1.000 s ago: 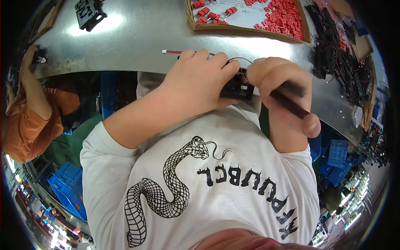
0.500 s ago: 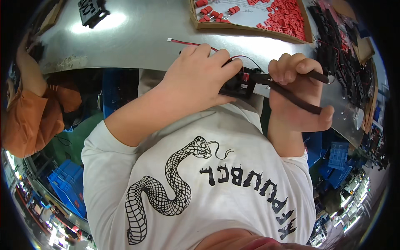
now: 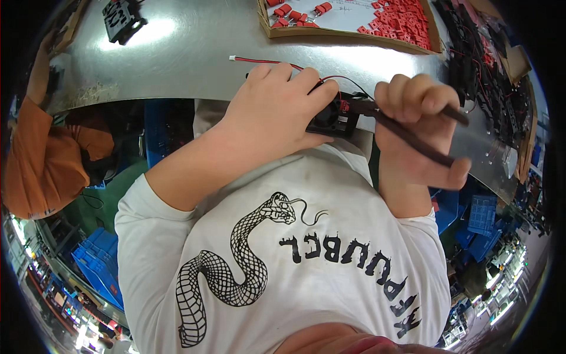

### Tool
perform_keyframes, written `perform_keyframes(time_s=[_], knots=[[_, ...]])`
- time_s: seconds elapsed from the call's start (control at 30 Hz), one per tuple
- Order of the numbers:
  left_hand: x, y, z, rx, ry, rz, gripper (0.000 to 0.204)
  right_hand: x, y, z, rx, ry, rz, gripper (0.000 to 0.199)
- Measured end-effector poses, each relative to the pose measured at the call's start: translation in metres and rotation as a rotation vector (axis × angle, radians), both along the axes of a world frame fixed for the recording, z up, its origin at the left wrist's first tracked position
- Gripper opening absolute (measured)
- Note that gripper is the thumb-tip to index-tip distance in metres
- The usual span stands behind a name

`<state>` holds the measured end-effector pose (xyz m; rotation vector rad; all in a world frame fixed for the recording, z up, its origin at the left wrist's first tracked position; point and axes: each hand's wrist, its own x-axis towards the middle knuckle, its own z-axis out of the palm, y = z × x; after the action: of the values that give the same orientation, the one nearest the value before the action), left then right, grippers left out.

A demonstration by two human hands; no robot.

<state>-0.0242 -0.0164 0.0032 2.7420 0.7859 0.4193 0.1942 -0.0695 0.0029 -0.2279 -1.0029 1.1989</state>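
My left hand (image 3: 277, 109) clamps the small black fan (image 3: 331, 115) steady at the table edge (image 3: 194, 88); beside it, my right hand (image 3: 415, 133) grips black pliers (image 3: 413, 138), handles squeezed.

factory assembly bench (image 3: 194, 71): parts tray (image 3: 348, 32), blue crates (image 3: 97, 262).

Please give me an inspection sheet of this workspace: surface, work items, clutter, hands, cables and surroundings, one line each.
Surface: shiny metal table, with glare from a lamp.
Work items: small black fan at the table edge; black hand tool applied to it.
Clutter: cardboard tray with small red parts; pile of black fans at right; one black part at far left.
Hands: left hand grips the fan; right hand closed round the tool handles.
Cables: red and black wire runs from the fan over the table.
Surroundings: blue crates on the floor; a person in an orange sleeve at left.
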Motion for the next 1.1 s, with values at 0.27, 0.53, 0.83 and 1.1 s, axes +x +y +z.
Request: perform_keyframes(time_s=[0.27,0.53,0.83,1.1], knots=[[-0.001,0.000,-0.003,-0.078,-0.006,0.005,0.067,-0.022,-0.033,-0.003,0.095,-0.375,-0.295,0.064],[0.001,0.003,-0.003,-0.059,-0.012,0.037,0.066,-0.020,-0.032,0.001,0.070,-0.322,-0.337,0.027],[0.001,0.001,0.000,-0.071,-0.004,0.040,0.067,-0.018,-0.022,-0.009,0.161,-0.262,-0.262,0.073],[0.003,-0.008,-0.006,0.094,0.007,0.056,0.071,-0.029,0.002,0.016,-0.411,0.022,-0.401,0.080]])
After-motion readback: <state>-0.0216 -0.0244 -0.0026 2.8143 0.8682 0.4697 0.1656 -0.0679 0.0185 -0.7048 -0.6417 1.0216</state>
